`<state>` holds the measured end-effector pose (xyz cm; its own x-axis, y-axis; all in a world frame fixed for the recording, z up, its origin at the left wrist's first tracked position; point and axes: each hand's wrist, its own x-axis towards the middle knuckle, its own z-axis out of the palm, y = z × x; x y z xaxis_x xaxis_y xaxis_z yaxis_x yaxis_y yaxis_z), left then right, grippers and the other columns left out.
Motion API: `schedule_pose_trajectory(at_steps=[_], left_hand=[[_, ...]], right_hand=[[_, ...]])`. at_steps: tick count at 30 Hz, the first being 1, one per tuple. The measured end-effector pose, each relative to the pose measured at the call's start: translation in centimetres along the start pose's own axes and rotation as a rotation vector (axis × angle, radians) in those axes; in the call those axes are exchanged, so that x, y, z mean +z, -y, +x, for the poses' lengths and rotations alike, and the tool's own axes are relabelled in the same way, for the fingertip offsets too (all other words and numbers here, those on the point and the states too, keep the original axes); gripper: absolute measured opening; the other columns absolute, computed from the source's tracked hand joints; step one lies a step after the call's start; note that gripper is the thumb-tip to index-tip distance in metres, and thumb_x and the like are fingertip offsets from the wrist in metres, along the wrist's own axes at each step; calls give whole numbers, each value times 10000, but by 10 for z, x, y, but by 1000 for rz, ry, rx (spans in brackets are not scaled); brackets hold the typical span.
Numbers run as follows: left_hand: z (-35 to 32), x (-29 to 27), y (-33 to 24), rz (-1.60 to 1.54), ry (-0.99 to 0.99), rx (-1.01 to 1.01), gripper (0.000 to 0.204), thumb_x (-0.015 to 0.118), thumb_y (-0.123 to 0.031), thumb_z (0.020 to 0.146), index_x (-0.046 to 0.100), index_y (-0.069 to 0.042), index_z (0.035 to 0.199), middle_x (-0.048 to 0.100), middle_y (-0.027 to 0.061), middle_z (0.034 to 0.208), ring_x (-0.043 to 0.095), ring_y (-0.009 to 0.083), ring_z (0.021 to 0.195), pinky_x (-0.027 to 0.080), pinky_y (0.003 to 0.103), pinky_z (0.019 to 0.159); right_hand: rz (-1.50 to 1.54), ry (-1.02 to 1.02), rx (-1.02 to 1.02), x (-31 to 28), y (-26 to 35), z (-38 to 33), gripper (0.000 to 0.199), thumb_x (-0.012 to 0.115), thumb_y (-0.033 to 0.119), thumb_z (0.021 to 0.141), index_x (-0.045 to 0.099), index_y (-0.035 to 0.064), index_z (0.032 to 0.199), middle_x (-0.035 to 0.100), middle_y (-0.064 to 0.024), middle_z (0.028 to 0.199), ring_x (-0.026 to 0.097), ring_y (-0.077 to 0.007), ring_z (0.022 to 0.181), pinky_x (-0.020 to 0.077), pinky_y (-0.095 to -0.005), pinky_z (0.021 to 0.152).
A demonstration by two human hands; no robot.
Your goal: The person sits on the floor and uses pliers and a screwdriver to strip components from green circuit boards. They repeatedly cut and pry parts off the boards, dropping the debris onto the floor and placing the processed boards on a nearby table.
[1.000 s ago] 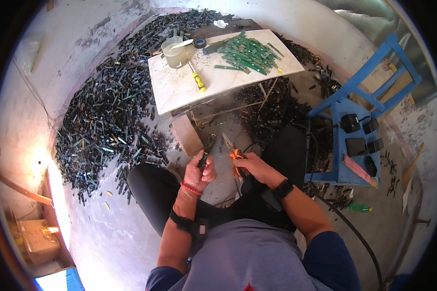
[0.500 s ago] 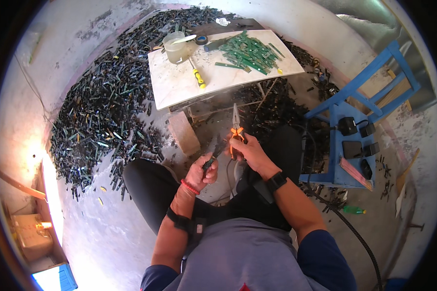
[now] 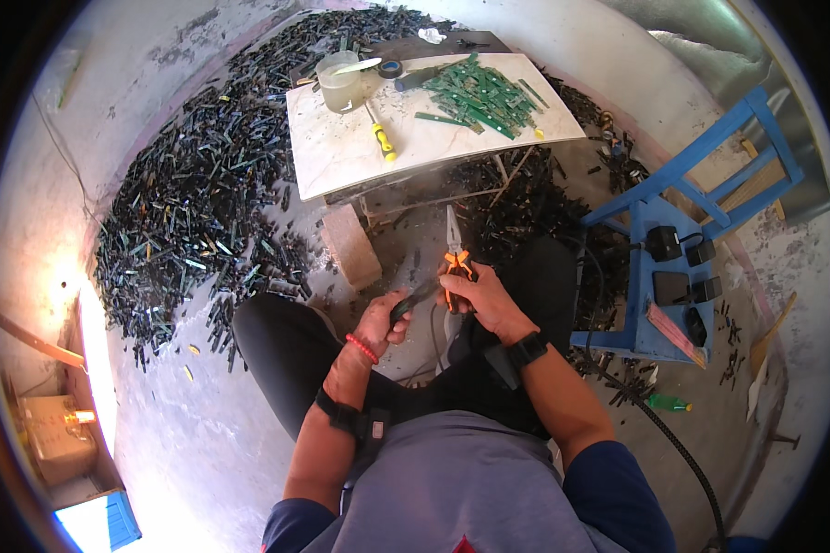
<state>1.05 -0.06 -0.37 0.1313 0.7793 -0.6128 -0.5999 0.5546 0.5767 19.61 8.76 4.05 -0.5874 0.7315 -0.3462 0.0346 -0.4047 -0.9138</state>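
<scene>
Long-nose pliers (image 3: 454, 238) with orange and black handles point up and away in my right hand (image 3: 478, 297), whose fingers wrap round the grips. My left hand (image 3: 378, 321) is closed on a dark strip-shaped piece (image 3: 406, 306). That piece slants toward the pliers' handles; its exact kind is too blurred to make out. Both hands are over my lap, close together. Beyond them, a white tabletop (image 3: 341, 152) carries a heap of green circuit-board strips (image 3: 485, 98) and a yellow-handled screwdriver (image 3: 381, 138).
A cloudy plastic tub (image 3: 339, 92) and a tape roll (image 3: 390, 69) stand on the tabletop. Dark strips pile widely across the floor (image 3: 194, 212). A brick-like block (image 3: 350, 247) lies before the table. At right, a blue chair (image 3: 646, 276) bears black adapters; a thick cable (image 3: 664, 433) runs below.
The pliers have shifted slightly down and right with my right hand. The dark piece in my left hand has moved a little. The whole view has shifted slightly.
</scene>
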Motion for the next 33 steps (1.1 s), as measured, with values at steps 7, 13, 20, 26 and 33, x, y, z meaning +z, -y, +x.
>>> schedule_pose_trajectory(at_steps=[7, 13, 20, 26, 33], left_hand=[[7, -7, 2, -53, -248, 37, 442, 526, -511, 846, 459, -82, 763, 390, 17, 555, 324, 102, 408, 224, 223, 357], [7, -7, 2, -85, -239, 20, 514, 495, -600, 827, 472, -88, 793, 402, 18, 553, 342, 113, 421, 243, 231, 371], [18, -15, 5, -6, -277, 100, 481, 500, -590, 831, 503, -108, 835, 491, 25, 606, 403, 102, 463, 276, 232, 389], [14, -11, 5, 90, -357, 199, 487, 555, -512, 841, 543, -42, 713, 481, 48, 535, 408, 140, 377, 293, 269, 354], [10, -8, 0, 36, -455, 188, 444, 572, -485, 841, 528, -47, 788, 462, 59, 565, 396, 141, 392, 290, 261, 359]], right_hand=[[30, 10, 23, 11, -3, -20, 240, 651, 138, 812, 560, 28, 1005, 592, -18, 817, 628, -107, 711, 386, -181, 495], [64, -68, -56, 16, -14, -26, 222, 638, 124, 820, 554, 51, 1012, 593, -8, 833, 631, -108, 719, 391, -183, 502], [125, -226, -130, 22, -23, -21, 198, 631, 102, 830, 550, 38, 999, 593, -24, 777, 614, -99, 668, 384, -185, 474], [134, -306, -92, 38, -31, -24, 204, 635, 134, 832, 557, 45, 998, 627, -44, 768, 590, -93, 622, 388, -193, 474], [96, -154, 49, 44, -32, -34, 242, 636, 145, 833, 547, 17, 1018, 624, -61, 852, 638, -133, 717, 436, -209, 522]])
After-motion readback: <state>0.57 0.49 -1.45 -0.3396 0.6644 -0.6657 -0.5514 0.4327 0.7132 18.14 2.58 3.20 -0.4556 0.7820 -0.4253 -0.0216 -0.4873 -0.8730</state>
